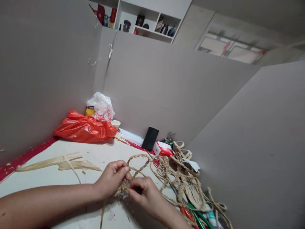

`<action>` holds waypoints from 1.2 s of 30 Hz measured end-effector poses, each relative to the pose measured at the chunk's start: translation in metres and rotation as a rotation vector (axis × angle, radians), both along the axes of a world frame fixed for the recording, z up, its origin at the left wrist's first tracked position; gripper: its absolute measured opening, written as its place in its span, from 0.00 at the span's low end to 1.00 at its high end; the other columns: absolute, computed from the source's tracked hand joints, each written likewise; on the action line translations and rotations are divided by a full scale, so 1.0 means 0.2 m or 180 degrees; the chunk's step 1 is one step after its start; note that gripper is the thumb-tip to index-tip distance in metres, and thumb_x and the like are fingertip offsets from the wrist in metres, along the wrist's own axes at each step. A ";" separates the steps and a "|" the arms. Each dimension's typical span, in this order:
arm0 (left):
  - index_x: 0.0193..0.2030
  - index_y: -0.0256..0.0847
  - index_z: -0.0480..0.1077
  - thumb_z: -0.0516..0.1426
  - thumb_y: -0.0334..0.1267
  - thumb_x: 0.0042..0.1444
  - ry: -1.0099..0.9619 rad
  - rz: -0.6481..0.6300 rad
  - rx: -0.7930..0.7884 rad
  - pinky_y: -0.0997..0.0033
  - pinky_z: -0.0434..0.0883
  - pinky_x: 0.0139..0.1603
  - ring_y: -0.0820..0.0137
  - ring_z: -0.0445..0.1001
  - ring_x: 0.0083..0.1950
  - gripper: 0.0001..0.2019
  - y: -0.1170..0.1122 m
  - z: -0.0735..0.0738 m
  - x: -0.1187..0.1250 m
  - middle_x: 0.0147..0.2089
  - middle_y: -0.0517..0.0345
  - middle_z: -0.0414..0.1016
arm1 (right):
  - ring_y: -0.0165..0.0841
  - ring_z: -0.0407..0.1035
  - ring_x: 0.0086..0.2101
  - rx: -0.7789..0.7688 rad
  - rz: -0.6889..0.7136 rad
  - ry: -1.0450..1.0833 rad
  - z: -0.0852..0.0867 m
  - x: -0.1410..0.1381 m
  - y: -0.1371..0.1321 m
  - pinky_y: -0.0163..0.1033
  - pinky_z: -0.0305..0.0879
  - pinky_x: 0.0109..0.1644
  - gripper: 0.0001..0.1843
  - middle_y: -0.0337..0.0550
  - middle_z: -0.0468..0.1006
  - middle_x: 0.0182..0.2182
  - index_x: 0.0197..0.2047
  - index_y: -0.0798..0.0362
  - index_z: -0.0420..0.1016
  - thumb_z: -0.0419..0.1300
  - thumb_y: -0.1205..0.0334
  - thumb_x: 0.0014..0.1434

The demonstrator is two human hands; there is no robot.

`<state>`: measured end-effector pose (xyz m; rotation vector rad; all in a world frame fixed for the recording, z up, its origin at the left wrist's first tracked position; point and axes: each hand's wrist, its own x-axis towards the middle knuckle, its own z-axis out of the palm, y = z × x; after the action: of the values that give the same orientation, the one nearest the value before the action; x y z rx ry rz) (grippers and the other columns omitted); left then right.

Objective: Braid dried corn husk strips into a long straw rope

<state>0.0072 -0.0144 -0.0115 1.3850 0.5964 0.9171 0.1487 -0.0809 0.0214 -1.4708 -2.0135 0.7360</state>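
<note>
Both hands meet at a braided straw rope (138, 171), whose upper part bends into a loop above them. My left hand (111, 178) pinches the rope on its left side, thumb and fingers closed. Lower and to the right, my right hand (145, 194) is closed on a bunched, knotted part of the same rope (121, 188). A thin straw strand (103, 213) hangs from beneath the left hand. Exactly how the strands cross between the fingers is hidden. Flat dry straw strips (69, 163) lie on the white table, left of the hands.
A tangled heap of straw rope (176, 171) lies right, over green-handled (199, 216) and red-handled tools. Behind stand a phone (150, 138), a red-and-white box (164, 149), a paper cup (115, 123) and a red plastic bag (84, 128). Grey partitions (147, 86) enclose the table.
</note>
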 end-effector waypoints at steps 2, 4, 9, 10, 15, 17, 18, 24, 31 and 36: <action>0.28 0.39 0.65 0.54 0.46 0.55 0.0011 -0.0062 -0.0038 0.74 0.63 0.31 0.74 0.65 0.26 0.13 0.00 0.00 0.00 0.24 0.59 0.69 | 0.26 0.56 0.21 0.0090 -0.0053 0.0036 -0.03 -0.01 0.00 0.31 0.51 0.26 0.10 0.34 0.64 0.17 0.20 0.56 0.70 0.55 0.70 0.50; 0.28 0.38 0.64 0.53 0.46 0.56 0.0057 -0.0060 -0.0024 0.76 0.62 0.30 0.76 0.63 0.25 0.13 0.00 0.01 -0.01 0.23 0.61 0.66 | 0.25 0.56 0.22 0.0115 -0.0091 0.0168 -0.07 -0.02 -0.01 0.31 0.51 0.26 0.10 0.33 0.63 0.17 0.19 0.56 0.68 0.55 0.70 0.50; 0.26 0.38 0.62 0.51 0.45 0.58 0.0303 0.0047 0.0277 0.78 0.58 0.27 0.78 0.57 0.24 0.14 -0.03 0.04 -0.02 0.21 0.65 0.60 | 0.25 0.53 0.21 -0.0037 -0.0313 0.0627 -0.10 -0.01 -0.01 0.31 0.49 0.25 0.11 0.33 0.59 0.17 0.18 0.55 0.62 0.53 0.68 0.51; 0.26 0.38 0.62 0.51 0.45 0.58 0.0349 0.0028 0.0327 0.78 0.57 0.27 0.78 0.57 0.24 0.14 -0.03 0.04 -0.02 0.21 0.65 0.60 | 0.25 0.53 0.22 -0.0107 -0.0327 0.0742 -0.10 -0.01 -0.02 0.31 0.49 0.25 0.12 0.33 0.59 0.17 0.18 0.55 0.62 0.53 0.67 0.51; 0.28 0.37 0.64 0.50 0.43 0.59 0.0515 0.0004 0.0560 0.77 0.58 0.29 0.77 0.57 0.26 0.13 -0.05 0.03 -0.02 0.23 0.64 0.59 | 0.25 0.50 0.20 -0.0511 -0.0394 0.1272 -0.08 -0.03 -0.03 0.32 0.48 0.23 0.13 0.32 0.57 0.16 0.19 0.54 0.61 0.54 0.62 0.53; 0.27 0.37 0.63 0.50 0.42 0.59 0.0488 0.0054 0.0612 0.77 0.58 0.30 0.77 0.57 0.28 0.13 -0.06 0.02 -0.02 0.24 0.64 0.58 | 0.25 0.49 0.20 -0.0559 -0.0464 0.1404 -0.08 -0.05 -0.04 0.32 0.47 0.23 0.15 0.32 0.56 0.16 0.19 0.54 0.60 0.55 0.59 0.54; 0.27 0.37 0.63 0.50 0.42 0.59 0.0452 0.0073 0.0607 0.77 0.58 0.31 0.76 0.57 0.28 0.13 -0.06 0.02 -0.02 0.24 0.64 0.58 | 0.25 0.49 0.20 -0.0538 -0.0494 0.1446 -0.08 -0.05 -0.04 0.32 0.47 0.23 0.16 0.32 0.56 0.16 0.19 0.54 0.60 0.55 0.58 0.55; 0.26 0.37 0.61 0.51 0.44 0.58 0.0216 0.0091 0.0297 0.77 0.56 0.29 0.77 0.53 0.27 0.14 -0.06 0.03 -0.01 0.23 0.66 0.54 | 0.24 0.49 0.18 -0.0532 -0.0579 0.1605 -0.08 -0.05 -0.03 0.31 0.46 0.21 0.17 0.31 0.57 0.14 0.20 0.55 0.62 0.57 0.54 0.55; 0.26 0.38 0.61 0.54 0.47 0.53 0.0214 0.0386 -0.0180 0.78 0.50 0.23 0.79 0.50 0.22 0.15 0.02 0.05 -0.04 0.19 0.68 0.53 | 0.21 0.48 0.10 -0.0759 -0.1380 0.2234 -0.07 0.15 0.03 0.29 0.40 0.13 0.20 0.28 0.57 0.11 0.23 0.54 0.64 0.60 0.45 0.50; 0.23 0.37 0.61 0.57 0.47 0.48 0.0189 0.0630 -0.0537 0.80 0.50 0.21 0.81 0.51 0.19 0.15 0.13 0.02 -0.04 0.17 0.68 0.56 | 0.19 0.48 0.11 -0.0466 -0.1528 0.2599 0.00 0.25 0.03 0.26 0.42 0.13 0.17 0.29 0.59 0.13 0.26 0.55 0.66 0.62 0.50 0.52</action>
<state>-0.0017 0.0120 -0.0074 1.2201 0.8485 0.9617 0.1994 -0.0744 0.0205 -1.3408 -0.9729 1.0556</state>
